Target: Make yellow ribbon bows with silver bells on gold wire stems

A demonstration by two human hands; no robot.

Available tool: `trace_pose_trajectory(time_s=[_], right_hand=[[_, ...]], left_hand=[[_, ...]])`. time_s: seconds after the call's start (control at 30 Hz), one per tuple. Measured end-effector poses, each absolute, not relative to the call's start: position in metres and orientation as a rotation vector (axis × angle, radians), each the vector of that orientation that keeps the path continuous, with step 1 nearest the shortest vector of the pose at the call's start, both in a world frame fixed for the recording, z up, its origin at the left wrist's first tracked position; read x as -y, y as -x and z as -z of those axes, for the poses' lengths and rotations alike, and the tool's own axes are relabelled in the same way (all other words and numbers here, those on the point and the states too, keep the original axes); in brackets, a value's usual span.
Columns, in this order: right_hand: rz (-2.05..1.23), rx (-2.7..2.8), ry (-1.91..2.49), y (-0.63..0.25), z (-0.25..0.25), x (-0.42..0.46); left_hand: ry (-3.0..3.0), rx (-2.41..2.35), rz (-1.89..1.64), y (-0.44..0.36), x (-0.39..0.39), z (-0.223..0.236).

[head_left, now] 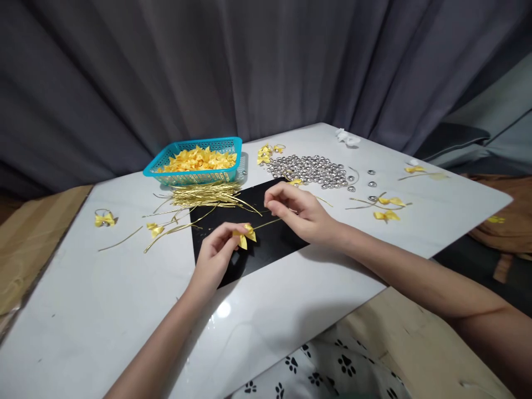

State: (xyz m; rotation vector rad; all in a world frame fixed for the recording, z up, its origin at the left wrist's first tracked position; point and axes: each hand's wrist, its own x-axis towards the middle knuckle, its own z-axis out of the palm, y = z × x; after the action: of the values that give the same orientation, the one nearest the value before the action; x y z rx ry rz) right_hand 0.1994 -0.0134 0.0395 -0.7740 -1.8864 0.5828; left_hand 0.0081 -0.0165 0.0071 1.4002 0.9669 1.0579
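Over the black mat (266, 252), my left hand (216, 249) pinches a yellow ribbon bow (246, 237) between thumb and fingers. From the bow a thin gold wire tie (268, 224) runs to the right and passes behind my right hand (301, 213). The thumb and forefinger of that hand are closed together, a little above and right of the bow. Whatever they may hold is too small or hidden to make out. A pile of gold wire ties (203, 195) lies beyond my left hand, partly over the mat's edge.
A blue basket (187, 176) of yellow bows stands at the back left. Behind my right hand spread many silver domed buttons (311, 169). Loose bows with wires lie at the right (386, 215); a looped bow (105, 219) is at the left. White tissue (347, 138) sits near the back corner.
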Motion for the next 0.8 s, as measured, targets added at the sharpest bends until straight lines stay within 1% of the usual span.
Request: trace_pose_trajectory(time_s=[0.13,0.2,0.37,0.53,0.8], right_hand=[[-0.797,1.82,0.732,-0.199,-0.045,0.017],[-0.821,1.857,0.739,-0.199,-0.046,0.018],[-0.521,2.117,0.749,-0.202,-0.041,0.018],[-0.309,2.297,0.719,-0.204,-0.038,0.017],[0.049,2.466,0.822,-0.201,-0.033,0.016]], left_hand=[[-1.418,-1.048,-0.933,-0.009,0.016,-0.008],[-1.395,-1.05,-0.93,-0.011,0.016,-0.007],[-1.345,-1.006,-1.021,-0.011,0.015,-0.002],[-1.342,-0.931,-1.103,-0.009,0.015,-0.001],[-1.325,-0.912,-1.101,-0.011,0.016,0.0]])
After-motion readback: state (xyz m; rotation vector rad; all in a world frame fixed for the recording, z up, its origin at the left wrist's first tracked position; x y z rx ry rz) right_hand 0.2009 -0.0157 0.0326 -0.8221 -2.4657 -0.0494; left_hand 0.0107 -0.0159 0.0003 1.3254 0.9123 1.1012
